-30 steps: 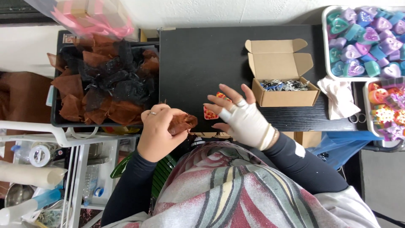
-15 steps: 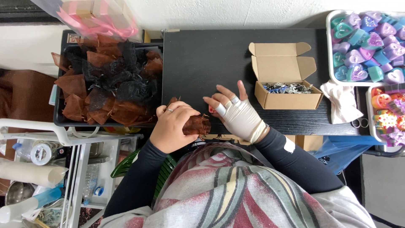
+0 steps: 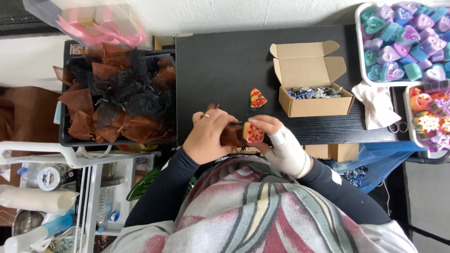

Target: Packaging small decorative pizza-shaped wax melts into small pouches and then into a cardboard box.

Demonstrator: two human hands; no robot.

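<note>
Two hands at the desk's [image 3: 225,70] near edge: left hand [image 3: 208,140] grips one brown pouch [image 3: 233,136], right hand [image 3: 276,140] pinches one red-yellow piece [image 3: 253,132]; another piece [image 3: 257,98] lies mid-desk.

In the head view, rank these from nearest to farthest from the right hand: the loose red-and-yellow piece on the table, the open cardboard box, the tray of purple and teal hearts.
Measured from the right hand:
1. Red-and-yellow piece, on the black table just beyond the hand.
2. Open cardboard box, farther back and to the right.
3. Tray of purple and teal hearts, at the far right corner.
</note>
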